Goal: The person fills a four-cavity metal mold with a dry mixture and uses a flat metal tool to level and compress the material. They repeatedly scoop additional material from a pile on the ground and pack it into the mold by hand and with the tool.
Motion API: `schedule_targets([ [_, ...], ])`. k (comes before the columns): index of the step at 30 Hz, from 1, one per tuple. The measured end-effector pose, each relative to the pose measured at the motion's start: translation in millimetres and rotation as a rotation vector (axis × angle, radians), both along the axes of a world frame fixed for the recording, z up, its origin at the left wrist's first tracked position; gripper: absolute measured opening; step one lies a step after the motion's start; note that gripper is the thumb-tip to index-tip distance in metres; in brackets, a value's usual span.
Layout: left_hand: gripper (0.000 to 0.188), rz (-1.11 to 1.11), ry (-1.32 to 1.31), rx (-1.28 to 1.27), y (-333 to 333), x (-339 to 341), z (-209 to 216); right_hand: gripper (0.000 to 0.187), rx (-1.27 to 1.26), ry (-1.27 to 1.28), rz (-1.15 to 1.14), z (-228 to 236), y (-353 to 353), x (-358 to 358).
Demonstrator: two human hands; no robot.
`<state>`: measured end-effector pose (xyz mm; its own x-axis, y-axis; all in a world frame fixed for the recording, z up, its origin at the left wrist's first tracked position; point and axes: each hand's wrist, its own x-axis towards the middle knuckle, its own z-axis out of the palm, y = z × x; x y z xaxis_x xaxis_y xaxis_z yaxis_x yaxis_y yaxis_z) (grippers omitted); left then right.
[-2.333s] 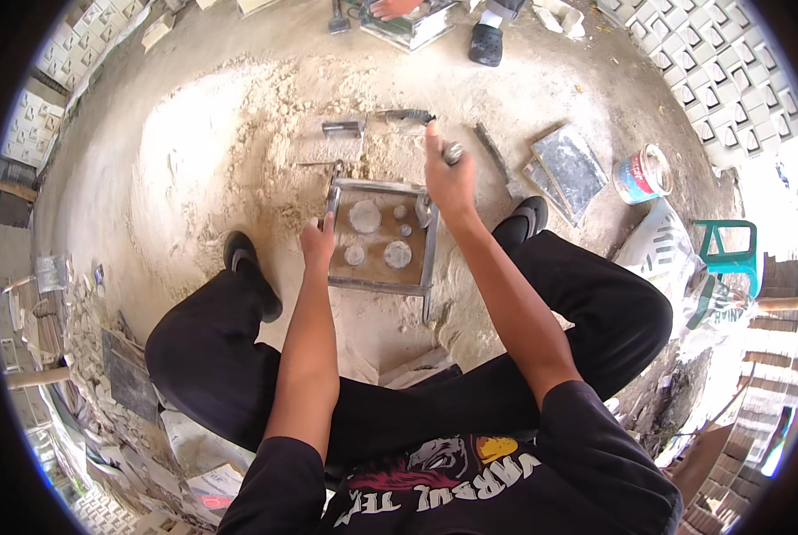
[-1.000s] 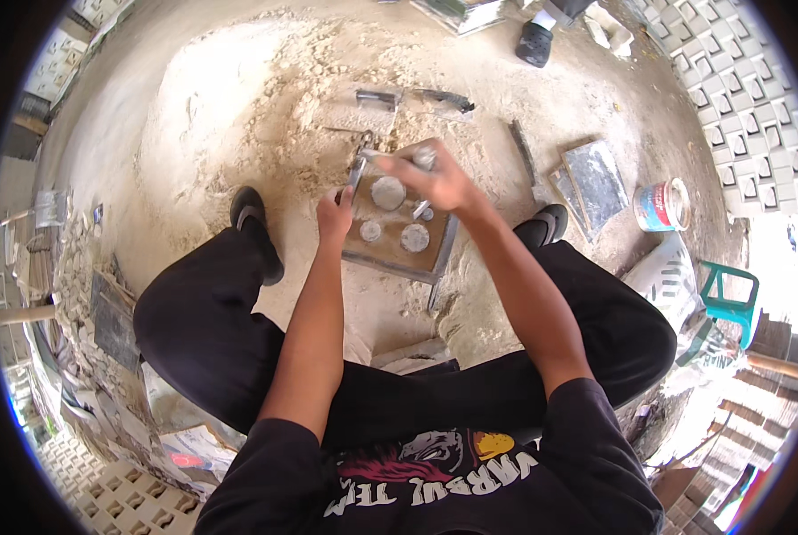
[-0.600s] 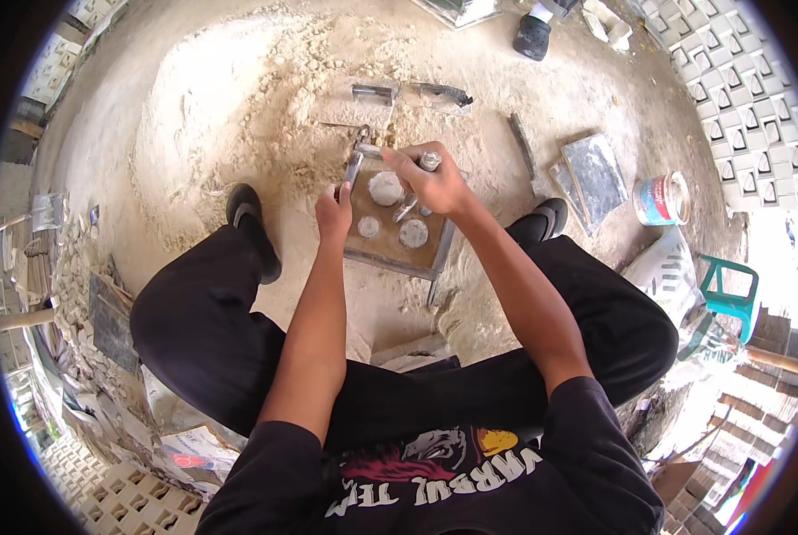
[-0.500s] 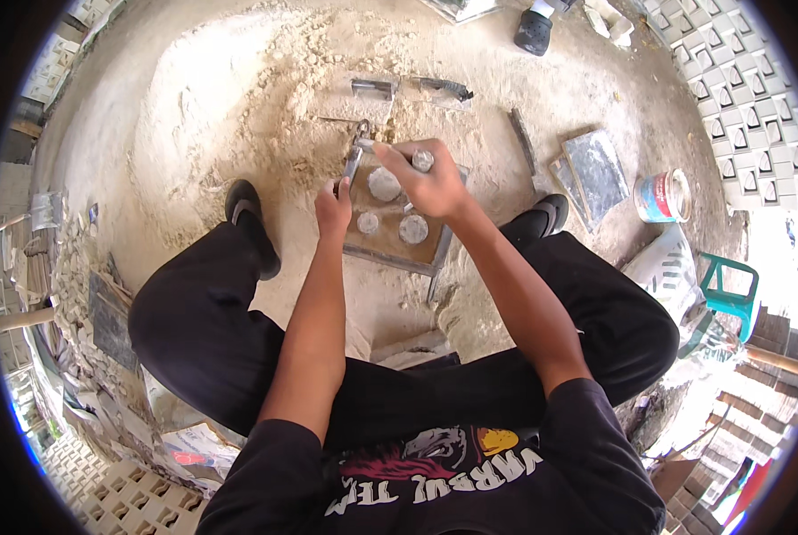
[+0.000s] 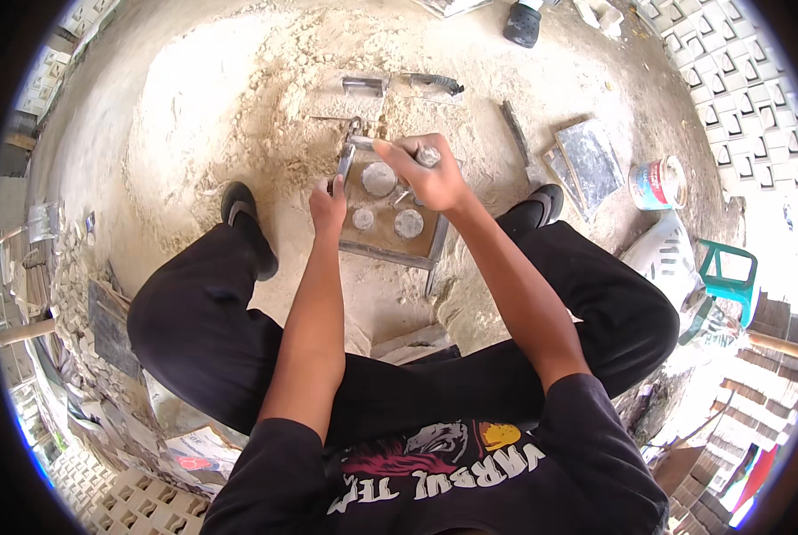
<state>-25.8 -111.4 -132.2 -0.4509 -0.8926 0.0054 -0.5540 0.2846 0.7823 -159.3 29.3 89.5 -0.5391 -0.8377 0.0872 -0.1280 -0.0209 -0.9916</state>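
Observation:
Between my feet lies a square dark-edged frame [image 5: 384, 257], packed with brown sand-like material. Pale round discs [image 5: 379, 179] of different sizes sit in it. My left hand [image 5: 329, 210] is closed on a narrow flat metal bar [image 5: 346, 160] along the frame's left side. Over the frame's far part, my right hand [image 5: 436, 176] is closed round a metal tool [image 5: 428, 156] whose rounded end shows above the fist. Its thumb points to a short metal piece [image 5: 361, 141] by the bar's far end. The fingers hide most of the tool, so its kind is unclear.
Loose pale sand [image 5: 212, 116] spreads beyond the frame, with dark metal pieces [image 5: 435, 84] on it. To the right are a strip [image 5: 515, 132], flat boards [image 5: 588, 165], a bucket [image 5: 658, 184], a white sack [image 5: 668, 259] and a green stool [image 5: 729, 278]. Patterned blocks [image 5: 738, 80] stand far right.
The whole view has shifted slightly, moving the surroundings a little to the left. Both hands keep their holds and nearly the same places at the frame.

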Motion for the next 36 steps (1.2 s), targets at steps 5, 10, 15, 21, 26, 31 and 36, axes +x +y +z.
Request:
schedule_targets([
  [5, 0.041, -0.049, 0.035, 0.153, -8.1, 2.6, 3.3, 0.043, 0.068, -0.182, -0.166, 4.4, -2.0, 3.8],
  [10, 0.042, -0.017, 0.108, 0.187, -11.3, 8.1, -2.1, 0.029, 0.186, -0.119, 0.203, -10.4, 3.7, 1.6],
  [15, 0.043, -0.041, 0.012, 0.248, -12.0, 2.3, 8.1, 0.023, 0.136, -0.267, 0.087, -15.0, 10.9, 3.6],
  [21, 0.045, -0.044, 0.013, 0.345, -23.1, 11.5, -3.6, 0.031, -0.047, -0.203, 0.129, -13.7, 3.4, 12.0],
  [26, 0.045, -0.041, 0.085, 0.378, -19.8, 6.7, -1.1, 0.02, 0.038, -0.127, 0.4, -49.8, 8.4, -3.9],
  [31, 0.045, -0.017, 0.081, 0.416, -19.2, 12.5, -6.1, 0.045, -0.14, -0.287, -0.098, -14.1, -1.5, 13.6],
  [36, 0.042, -0.023, 0.062, 0.395, -12.5, 4.7, 4.1, 0.048, -0.212, -0.293, -0.2, 3.5, 3.9, 25.8],
])
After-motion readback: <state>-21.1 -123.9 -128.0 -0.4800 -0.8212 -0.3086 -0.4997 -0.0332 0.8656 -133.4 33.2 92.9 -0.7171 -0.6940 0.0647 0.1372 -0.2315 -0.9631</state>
